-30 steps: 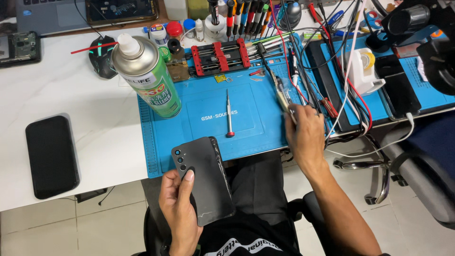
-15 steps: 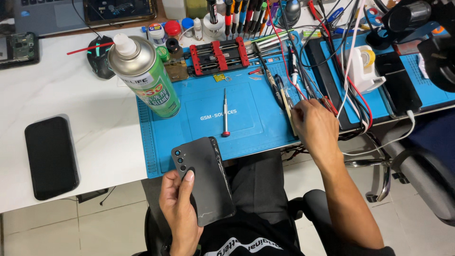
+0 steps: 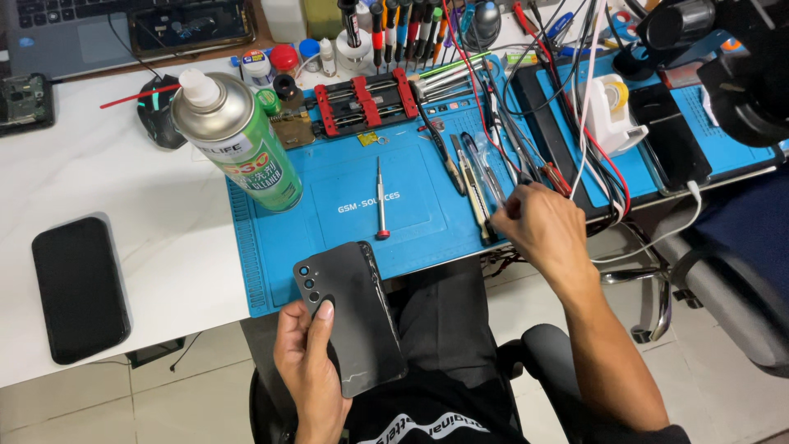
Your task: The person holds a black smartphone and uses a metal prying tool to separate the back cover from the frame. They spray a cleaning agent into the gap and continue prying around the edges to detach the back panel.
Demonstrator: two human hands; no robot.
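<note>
Hands work at our white bench (image 3: 123,205). We hold a black smartphone with its rear camera lenses facing up (image 3: 352,316) in our left hand (image 3: 308,366), grip clamped around its lower half, thumb on the back; the phone hangs over our lap, its top corner over the edge of the blue silicone repair mat (image 3: 345,214). Our right hand (image 3: 546,234) reaches to the mat's right edge, fingers drawn together on thin metal tweezers (image 3: 485,177) among loose cables. A slim red-tipped screwdriver (image 3: 380,199) lies on the mat, and a green aerosol cleaner can (image 3: 242,144) stands at its left corner.
</note>
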